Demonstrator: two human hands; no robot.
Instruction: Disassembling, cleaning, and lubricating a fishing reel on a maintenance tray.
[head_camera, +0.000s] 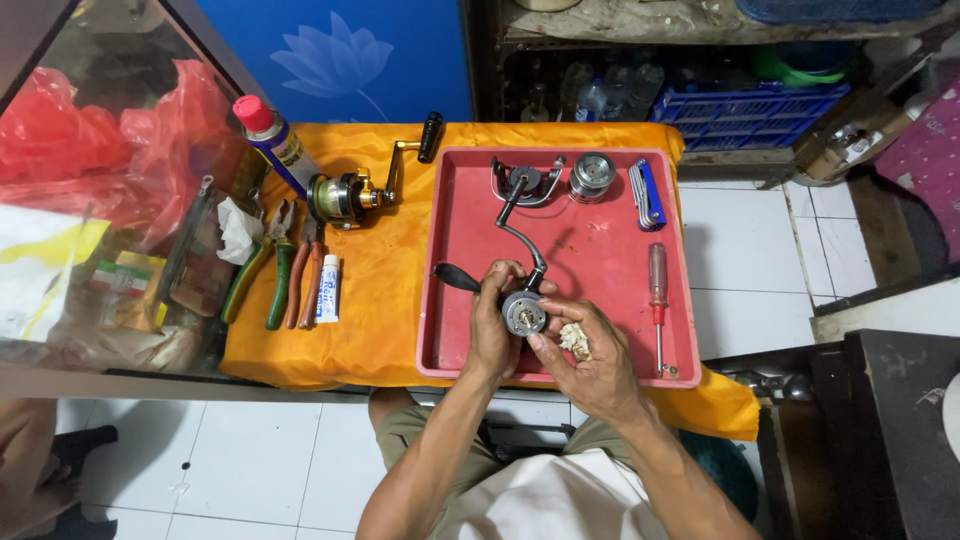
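Observation:
My left hand (492, 325) grips a partly stripped fishing reel body (523, 311) with its black crank handle (455, 277) sticking out to the left, held just above the red tray (600, 240). My right hand (590, 358) touches the reel's open face with its fingertips and holds a small crumpled rag (575, 340) in the palm. A loose rotor with bail arm (525, 184) and a metal spool (592, 175) lie at the tray's far side.
A hex key set (647, 195) and a red screwdriver (657, 305) lie on the tray's right. On the orange cloth (375, 290) to the left are a whole reel (345, 195), a spray can (275, 140), pliers (280, 270) and a small tube (327, 289).

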